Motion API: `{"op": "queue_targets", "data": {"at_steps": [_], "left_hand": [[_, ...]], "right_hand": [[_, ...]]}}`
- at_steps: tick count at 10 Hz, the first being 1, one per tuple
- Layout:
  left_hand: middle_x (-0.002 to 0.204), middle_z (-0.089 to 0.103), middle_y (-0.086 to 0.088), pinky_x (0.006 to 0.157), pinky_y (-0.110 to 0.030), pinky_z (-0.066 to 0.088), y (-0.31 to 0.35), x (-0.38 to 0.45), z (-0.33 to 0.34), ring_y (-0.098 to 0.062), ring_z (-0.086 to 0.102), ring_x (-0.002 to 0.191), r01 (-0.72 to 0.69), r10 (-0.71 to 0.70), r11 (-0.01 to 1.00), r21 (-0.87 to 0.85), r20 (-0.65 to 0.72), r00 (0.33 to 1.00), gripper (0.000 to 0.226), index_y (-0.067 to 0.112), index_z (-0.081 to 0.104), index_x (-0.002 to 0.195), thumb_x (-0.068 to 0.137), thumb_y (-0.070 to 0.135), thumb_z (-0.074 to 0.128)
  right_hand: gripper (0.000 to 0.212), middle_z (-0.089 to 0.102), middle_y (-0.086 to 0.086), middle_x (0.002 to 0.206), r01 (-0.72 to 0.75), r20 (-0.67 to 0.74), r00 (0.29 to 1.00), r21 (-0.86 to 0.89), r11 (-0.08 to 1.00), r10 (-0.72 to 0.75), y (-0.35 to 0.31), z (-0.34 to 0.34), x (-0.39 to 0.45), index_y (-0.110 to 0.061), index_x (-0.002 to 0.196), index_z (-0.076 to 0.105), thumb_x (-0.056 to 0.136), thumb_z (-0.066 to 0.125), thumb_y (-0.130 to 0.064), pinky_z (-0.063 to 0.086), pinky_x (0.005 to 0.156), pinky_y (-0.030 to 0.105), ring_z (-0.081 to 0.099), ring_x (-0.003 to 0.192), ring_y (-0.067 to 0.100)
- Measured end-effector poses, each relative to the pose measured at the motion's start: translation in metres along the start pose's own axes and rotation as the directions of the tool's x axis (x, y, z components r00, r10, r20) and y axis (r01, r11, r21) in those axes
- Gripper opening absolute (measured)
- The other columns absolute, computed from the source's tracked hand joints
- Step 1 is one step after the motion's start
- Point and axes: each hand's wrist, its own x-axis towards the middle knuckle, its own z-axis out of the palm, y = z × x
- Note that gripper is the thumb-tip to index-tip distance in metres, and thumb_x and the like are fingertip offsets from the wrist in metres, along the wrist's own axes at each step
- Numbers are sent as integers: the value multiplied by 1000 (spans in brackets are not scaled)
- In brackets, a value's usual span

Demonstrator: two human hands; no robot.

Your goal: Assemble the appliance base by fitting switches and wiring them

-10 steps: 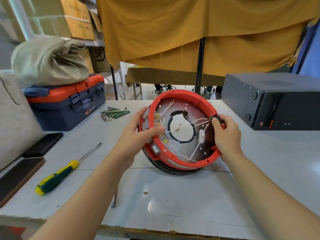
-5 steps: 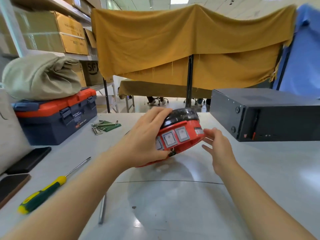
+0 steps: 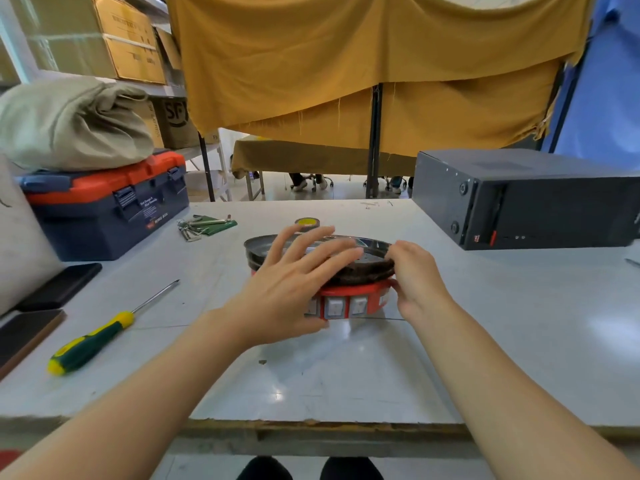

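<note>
The appliance base (image 3: 351,296) stands right way up on the white table (image 3: 311,382). Its red ring carries a row of white rocker switches (image 3: 335,308) facing me, and a black metal plate (image 3: 367,268) forms its top. My left hand (image 3: 291,289) lies over the top and front left of the base with the fingers spread straight. At the right rim, my right hand (image 3: 415,282) has its fingers curled on the black plate and its thumb against the red ring. The wiring underneath is hidden.
A yellow-green screwdriver (image 3: 90,344) lies to the left, with a phone (image 3: 59,285) and a dark board (image 3: 24,334) beyond it. The blue-orange toolbox (image 3: 104,209), hex keys (image 3: 204,225) and a tape roll (image 3: 306,223) sit further back. A black case (image 3: 536,199) stands at the right.
The base was held tilted with its wired underside toward me, then turned over and set down upright on the table. My right hand came back to its right rim.
</note>
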Motion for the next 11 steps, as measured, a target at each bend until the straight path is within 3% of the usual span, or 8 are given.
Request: {"op": "queue_targets", "data": {"at_steps": [1, 2, 3, 4, 5, 7, 9, 11], "left_hand": [[159, -7, 4, 115, -52, -6, -2, -20, 8, -19, -16, 145, 288, -286, 948, -135, 36, 958, 114, 41, 1, 148, 61, 71, 68], [154, -24, 15, 115, -44, 3, -9, -31, 13, -7, -14, 142, 576, -564, 649, -497, 193, 803, 123, 56, -13, 139, 54, 66, 76], [154, 5, 18, 102, -19, 32, -14, -41, 14, -1, 21, 132, 609, -557, 89, -788, 467, 687, 120, 52, -7, 143, 57, 57, 76], [152, 24, 11, 101, -18, 34, -14, -44, 25, -4, 34, 130, 508, -593, -200, -838, 516, 618, 108, 36, 5, 150, 65, 57, 67], [141, 42, 10, 104, -25, 35, -9, -39, 40, -6, 45, 119, 475, -682, -268, -838, 513, 521, 77, 22, 20, 149, 87, 44, 60], [101, 65, 20, 60, -5, 47, 3, -38, 60, 13, 63, 81, 408, -766, -303, -861, 475, 433, 20, 32, 53, 112, 94, 26, 56], [122, 59, 9, 87, -26, 46, 6, -41, 64, -8, 56, 108, 488, -802, -245, -838, 458, 383, 41, 27, 48, 131, 92, 39, 55], [119, 57, 8, 93, -28, 41, 8, -51, 64, -10, 51, 111, 554, -849, -174, -814, 409, 334, 38, 25, 51, 126, 97, 47, 40]], "right_hand": [[31, 38, -11, 36, -19, -47, 999, 54, 998, 21, 5, 2, -4, -15, 61, 34, 83, 35, 7, 26, 31, 8, 36, 27, -1], [33, 33, -12, 34, -12, -87, 996, 89, 996, 20, 11, 1, -9, -16, 60, 30, 81, 35, 9, 24, 31, 10, 31, 26, 0], [32, 34, -16, 34, 40, -85, 996, 43, 998, -36, 16, -4, -10, -16, 59, 32, 80, 36, 8, 24, 33, 13, 32, 31, 1], [30, 42, -16, 43, 93, -80, 992, -26, 995, -95, 23, -12, -10, -21, 61, 45, 78, 42, 4, 29, 39, 17, 37, 44, 6], [22, 52, -8, 70, 68, -109, 991, -36, 997, -72, 29, -18, -13, -21, 91, 55, 82, 49, -2, 35, 47, 17, 45, 60, 9], [43, 59, -1, 117, 65, -90, 993, -136, 989, -77, 40, -28, -7, -19, 133, 49, 90, 48, -12, 46, 76, 26, 56, 99, 14], [40, 60, 0, 120, 112, -96, 986, -255, 961, -140, 44, -29, -4, -20, 130, 51, 92, 41, -15, 46, 99, 44, 55, 111, 21], [41, 53, -2, 131, 146, -125, 973, -315, 938, -194, 40, -38, -2, -16, 134, 48, 95, 48, -30, 40, 99, 33, 50, 114, 15]]}}
